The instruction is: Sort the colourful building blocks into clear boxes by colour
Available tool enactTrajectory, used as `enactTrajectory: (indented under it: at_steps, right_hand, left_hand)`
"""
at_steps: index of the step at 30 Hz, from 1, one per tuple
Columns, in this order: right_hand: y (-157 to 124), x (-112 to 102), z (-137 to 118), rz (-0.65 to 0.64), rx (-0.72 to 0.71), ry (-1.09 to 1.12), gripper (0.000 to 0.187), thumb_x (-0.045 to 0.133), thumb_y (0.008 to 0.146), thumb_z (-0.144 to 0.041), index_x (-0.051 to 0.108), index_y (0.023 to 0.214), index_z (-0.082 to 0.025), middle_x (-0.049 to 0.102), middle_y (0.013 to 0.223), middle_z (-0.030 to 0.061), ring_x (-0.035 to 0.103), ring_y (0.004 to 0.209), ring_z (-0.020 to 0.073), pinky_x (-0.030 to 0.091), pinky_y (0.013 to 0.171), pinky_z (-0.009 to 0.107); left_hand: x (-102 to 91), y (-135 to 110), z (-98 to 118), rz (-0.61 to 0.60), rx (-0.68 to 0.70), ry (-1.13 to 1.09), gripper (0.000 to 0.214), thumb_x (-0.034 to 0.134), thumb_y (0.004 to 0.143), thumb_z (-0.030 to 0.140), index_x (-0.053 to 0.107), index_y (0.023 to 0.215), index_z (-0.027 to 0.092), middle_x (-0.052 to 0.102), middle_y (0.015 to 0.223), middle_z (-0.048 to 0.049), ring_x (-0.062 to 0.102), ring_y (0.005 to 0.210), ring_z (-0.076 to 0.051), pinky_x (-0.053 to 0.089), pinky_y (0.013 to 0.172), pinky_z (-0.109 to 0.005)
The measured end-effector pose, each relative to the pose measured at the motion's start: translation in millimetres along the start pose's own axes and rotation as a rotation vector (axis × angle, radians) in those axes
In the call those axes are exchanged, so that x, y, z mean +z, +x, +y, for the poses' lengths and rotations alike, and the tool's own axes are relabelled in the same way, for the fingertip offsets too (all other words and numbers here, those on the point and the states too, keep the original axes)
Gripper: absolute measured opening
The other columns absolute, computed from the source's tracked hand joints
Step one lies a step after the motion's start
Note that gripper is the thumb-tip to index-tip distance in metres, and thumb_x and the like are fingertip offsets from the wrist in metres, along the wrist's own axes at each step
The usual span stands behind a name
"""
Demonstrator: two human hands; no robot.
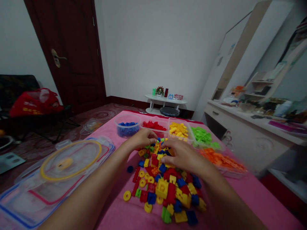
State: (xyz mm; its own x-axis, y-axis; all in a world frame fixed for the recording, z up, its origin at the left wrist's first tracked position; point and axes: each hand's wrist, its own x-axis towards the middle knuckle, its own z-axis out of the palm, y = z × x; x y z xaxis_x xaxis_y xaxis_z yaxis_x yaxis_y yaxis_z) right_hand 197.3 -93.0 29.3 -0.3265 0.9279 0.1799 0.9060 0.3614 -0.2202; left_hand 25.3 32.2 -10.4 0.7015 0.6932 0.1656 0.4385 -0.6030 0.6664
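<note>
A loose heap of mixed toy building blocks (170,191) in red, yellow, blue, green and orange lies on a pink cloth (115,204). At the heap's far left edge is my left hand (142,139), its fingers curled together; what they hold, if anything, is hidden. My right hand (182,155) reaches over the far right part of the heap, thumb and fingers apart, touching or just above the blocks. Several yellow rings (127,195) lie at the heap's left side, with a dark blue round piece (129,169) apart from it.
Behind the heap stand clear containers of blue blocks (128,129), red blocks (154,125), yellow blocks (178,129) and green blocks (201,135). Orange blocks (223,159) fill another at right. Stacked clear lids (79,188) lie left of my left forearm. A dresser (242,124) stands right.
</note>
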Motion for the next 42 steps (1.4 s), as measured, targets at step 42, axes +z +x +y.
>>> enactTrajectory:
  at_steps: [42]
  right_hand:
    - [18.9,17.4,32.3,0.25,0.376,1.192,0.032,0.065,0.062,-0.028,0.055,0.09,-0.018,0.055,0.069,-0.0032,0.054,0.055,0.0094,0.047,0.052,0.022]
  left_hand:
    - [6.9,-25.1,47.1,-0.303,0.063,0.402,0.04,0.067,0.064,0.044,0.068,0.1,0.027,0.068,0.091,-0.0024,0.059,0.077,-0.017,0.041,0.064,-0.023]
